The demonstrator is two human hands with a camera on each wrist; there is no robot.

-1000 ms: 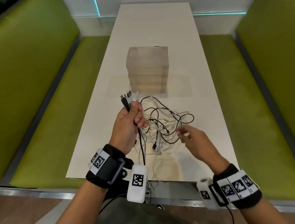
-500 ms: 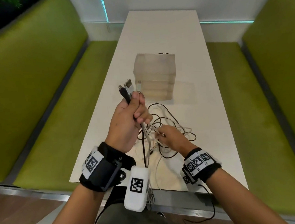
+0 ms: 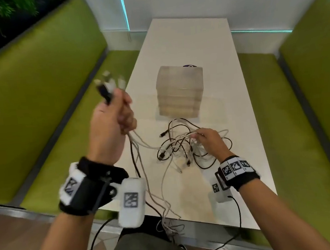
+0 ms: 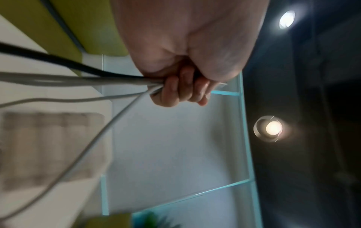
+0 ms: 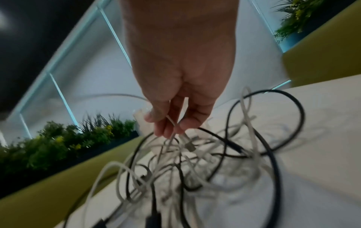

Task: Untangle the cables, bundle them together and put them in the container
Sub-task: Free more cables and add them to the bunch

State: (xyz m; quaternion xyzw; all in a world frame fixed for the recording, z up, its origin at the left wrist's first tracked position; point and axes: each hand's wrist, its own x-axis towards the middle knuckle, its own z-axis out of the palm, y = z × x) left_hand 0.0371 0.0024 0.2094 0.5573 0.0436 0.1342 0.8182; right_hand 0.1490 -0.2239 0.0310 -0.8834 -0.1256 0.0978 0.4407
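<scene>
My left hand (image 3: pixel 119 113) is raised to the left of the table and grips a bunch of cable ends (image 3: pixel 106 84), black and white plugs sticking up from the fist (image 4: pixel 183 91). Their cords (image 3: pixel 141 142) run down and right into a tangle of black and white cables (image 3: pixel 182 149) on the white table (image 3: pixel 193 48). My right hand (image 3: pixel 201 137) sits on the tangle's right side and pinches a white cable (image 5: pixel 171 123) between thumb and fingers. The frosted container (image 3: pixel 180 91) stands just behind the tangle.
Green benches (image 3: pixel 38 96) run along both sides of the table. Some cords hang over the table's near edge (image 3: pixel 168 220) toward my lap. A dark object (image 3: pixel 189 66) peeks from behind the container. Plants (image 5: pixel 68 138) line the bench back.
My left hand has lifted the cable ends higher and to the left, pulling cords taut. My right hand has shifted right, further into the tangle, and pinched a white cable.
</scene>
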